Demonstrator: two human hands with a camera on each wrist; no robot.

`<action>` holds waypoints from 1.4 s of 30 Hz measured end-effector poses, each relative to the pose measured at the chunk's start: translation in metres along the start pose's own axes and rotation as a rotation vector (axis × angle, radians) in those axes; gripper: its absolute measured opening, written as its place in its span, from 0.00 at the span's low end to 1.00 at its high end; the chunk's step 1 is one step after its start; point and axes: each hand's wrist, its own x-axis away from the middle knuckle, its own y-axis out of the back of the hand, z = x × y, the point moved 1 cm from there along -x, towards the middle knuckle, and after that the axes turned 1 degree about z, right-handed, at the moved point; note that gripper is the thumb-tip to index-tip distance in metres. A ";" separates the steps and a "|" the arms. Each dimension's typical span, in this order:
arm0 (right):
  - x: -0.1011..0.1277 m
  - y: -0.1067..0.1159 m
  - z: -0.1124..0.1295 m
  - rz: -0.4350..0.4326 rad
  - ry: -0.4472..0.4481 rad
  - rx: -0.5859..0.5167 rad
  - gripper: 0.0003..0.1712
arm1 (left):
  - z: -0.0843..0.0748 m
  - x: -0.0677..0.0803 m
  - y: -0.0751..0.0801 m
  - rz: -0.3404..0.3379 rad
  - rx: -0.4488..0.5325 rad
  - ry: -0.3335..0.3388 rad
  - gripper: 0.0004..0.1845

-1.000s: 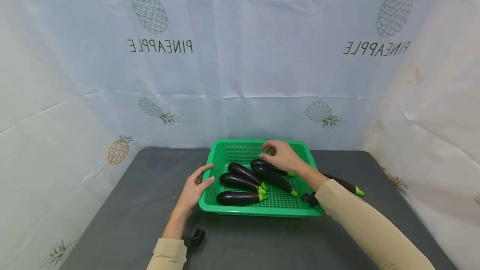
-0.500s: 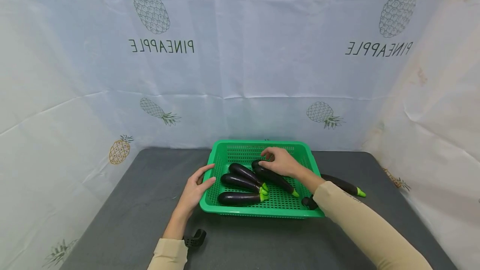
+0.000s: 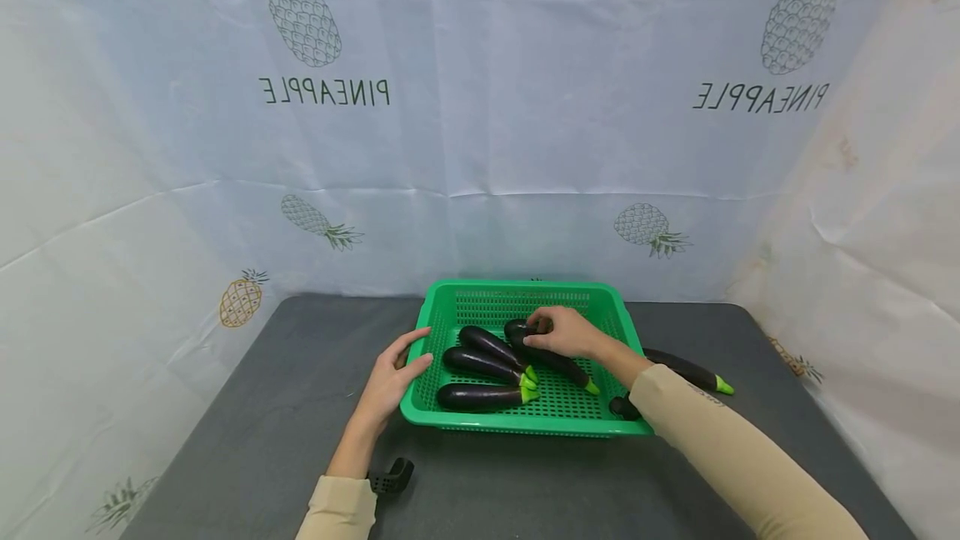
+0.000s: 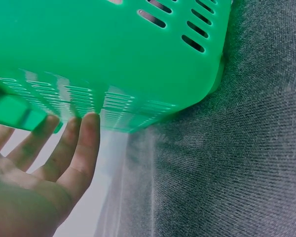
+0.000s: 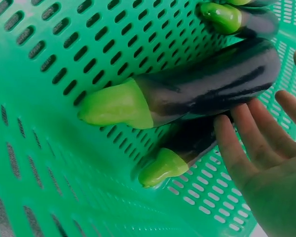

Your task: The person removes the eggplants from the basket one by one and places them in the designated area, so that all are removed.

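A green perforated plastic basket [image 3: 525, 421] holds several dark purple eggplants with green stem ends. My left hand [image 3: 386, 377] rests at its left rim; in the left wrist view, straight fingers [image 4: 86, 143] lie against the outer wall. Inside, toward the back right, my right hand [image 3: 566, 332] hovers low with its thumb spread from the fingers. In the right wrist view its fingertips touch the near eggplant [image 5: 207, 86] and a second eggplant [image 5: 195, 138] partly hidden behind it. Three other eggplants lie on the left side, among them the front eggplant [image 3: 480, 397].
One more eggplant [image 3: 690, 369] lies on the dark grey table [image 3: 247, 440], right of the basket and partly behind the right forearm. A black wrist-camera mount [image 3: 392, 476] sits by the left wrist. White pineapple-print cloth [image 3: 480, 148] hangs behind and at both sides.
My right hand has come down and slightly toward me, from above the back of the basket onto the eggplants at right. The left hand keeps its place at the rim.
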 end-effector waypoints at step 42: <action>0.004 0.020 0.023 0.133 0.105 -0.100 0.23 | -0.001 0.000 -0.001 -0.004 0.006 0.023 0.29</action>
